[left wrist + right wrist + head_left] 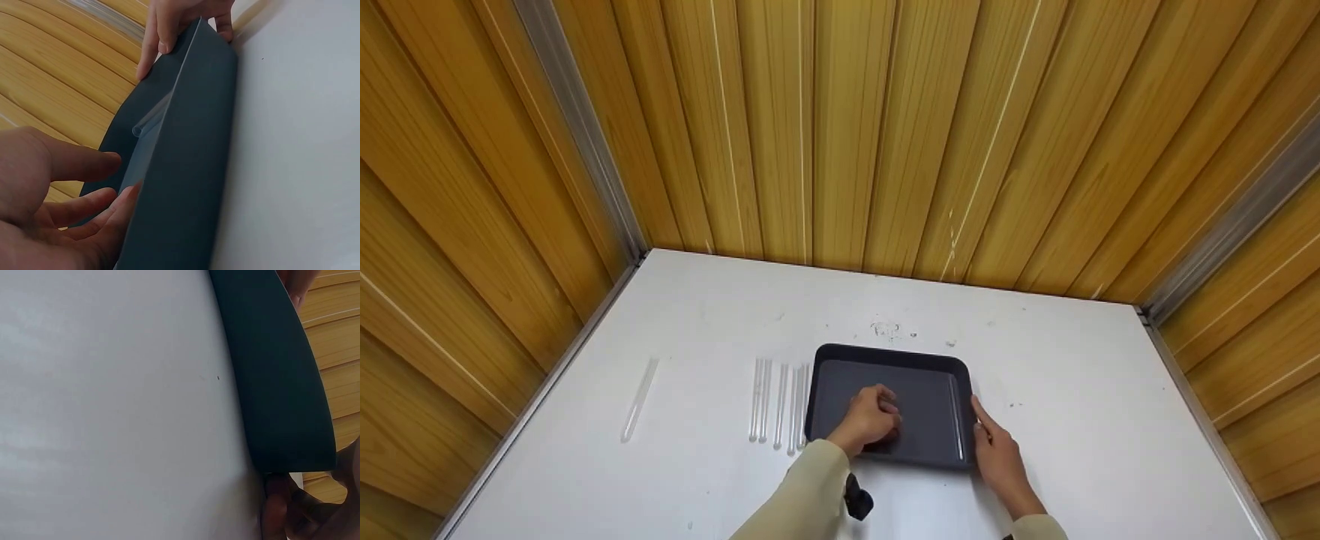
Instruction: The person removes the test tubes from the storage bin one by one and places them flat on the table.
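Note:
A dark rectangular baking tray (926, 420) lies on the white table. My left hand (868, 418) is over the tray's near left part. In the left wrist view, the left thumb (84, 163) stands apart from the loosely bent fingers, with nothing seen between them. My right hand (997, 454) holds the tray's right side wall, thumb and fingers at its edge. Inside the tray, along its right side, lies a clear glass test tube (957, 416), whose open end shows in the left wrist view. Fingers of the right hand (292, 512) show at the tray's corner in the right wrist view.
Several clear test tubes (778, 405) lie side by side just left of the tray, the closest right beside its wall. Another test tube (640, 400) lies alone farther left. Wood-look panels (847, 135) wall the table at the back and both sides.

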A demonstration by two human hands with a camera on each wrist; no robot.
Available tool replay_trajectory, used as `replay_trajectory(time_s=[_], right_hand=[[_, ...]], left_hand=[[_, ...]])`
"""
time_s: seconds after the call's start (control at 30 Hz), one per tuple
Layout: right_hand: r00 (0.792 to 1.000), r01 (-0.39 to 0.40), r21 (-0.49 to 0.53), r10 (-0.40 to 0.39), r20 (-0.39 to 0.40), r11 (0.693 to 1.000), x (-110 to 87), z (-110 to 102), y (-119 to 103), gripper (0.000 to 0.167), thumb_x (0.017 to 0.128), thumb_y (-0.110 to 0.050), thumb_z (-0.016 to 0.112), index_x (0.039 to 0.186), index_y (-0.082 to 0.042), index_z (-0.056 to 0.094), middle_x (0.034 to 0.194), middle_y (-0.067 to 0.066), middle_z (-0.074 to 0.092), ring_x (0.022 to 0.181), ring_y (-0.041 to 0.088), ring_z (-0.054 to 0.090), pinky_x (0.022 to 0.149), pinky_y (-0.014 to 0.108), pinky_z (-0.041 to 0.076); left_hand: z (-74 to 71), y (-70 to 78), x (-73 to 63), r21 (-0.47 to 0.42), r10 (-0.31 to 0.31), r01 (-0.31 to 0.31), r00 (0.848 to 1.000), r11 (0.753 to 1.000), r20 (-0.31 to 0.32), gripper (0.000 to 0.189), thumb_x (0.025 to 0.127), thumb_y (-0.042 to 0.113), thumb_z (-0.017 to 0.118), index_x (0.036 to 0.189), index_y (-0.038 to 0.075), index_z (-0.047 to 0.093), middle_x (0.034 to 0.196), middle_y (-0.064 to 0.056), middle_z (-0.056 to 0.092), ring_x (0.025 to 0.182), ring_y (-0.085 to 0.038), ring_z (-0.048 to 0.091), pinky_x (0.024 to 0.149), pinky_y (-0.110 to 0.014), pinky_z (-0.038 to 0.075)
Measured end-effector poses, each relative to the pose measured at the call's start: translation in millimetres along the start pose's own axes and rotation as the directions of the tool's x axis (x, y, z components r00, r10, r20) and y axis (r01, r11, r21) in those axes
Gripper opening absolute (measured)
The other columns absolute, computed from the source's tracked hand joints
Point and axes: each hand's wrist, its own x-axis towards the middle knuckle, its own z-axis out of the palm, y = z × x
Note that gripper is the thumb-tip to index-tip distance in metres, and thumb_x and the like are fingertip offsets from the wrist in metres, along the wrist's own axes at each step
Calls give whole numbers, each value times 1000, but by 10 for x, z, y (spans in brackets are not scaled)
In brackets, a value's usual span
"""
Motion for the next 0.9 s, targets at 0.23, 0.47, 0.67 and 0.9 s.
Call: replay_trajectory(time_s=[0.23,0.47,0.67,0.9], right_hand=[[1000,5,2,-5,-5,1000,-5,0,-1,49,105,-17,31,153,-23,27,155,20,27,143,40,25,116,55,24],[1000,0,-4,0,-6,1000,2,-2,-4,49,105,-18,31,153,-24,26,155,18,27,144,39,25,116,54,24],[1000,3,-1,-3,-4,1000,9,-3,0,49,105,-17,31,153,-24,26,156,17,27,144,38,25,117,54,23],[1000,13,-6,-13,-12,1000,10,5,11,49,104,-15,32,153,-22,27,154,19,28,143,40,27,116,55,25]], left_hand=[[67,14,18,31,4,-4,1000,999,-11,31,80,-4,68,110,1,61,92,-6,67,80,-14,63,65,-27,55],[139,39,17,43,-11,12,1000,999,-17,31,80,-4,69,109,3,61,90,-4,66,75,-13,62,64,-26,54],[223,35,36,42,-15,15,1000,999,-13,29,80,-4,68,108,3,61,87,-3,65,72,-12,61,64,-26,52],[321,56,51,22,-15,15,1000,1000,15,29,81,-5,67,109,3,61,87,-3,64,71,-13,62,62,-26,53]])
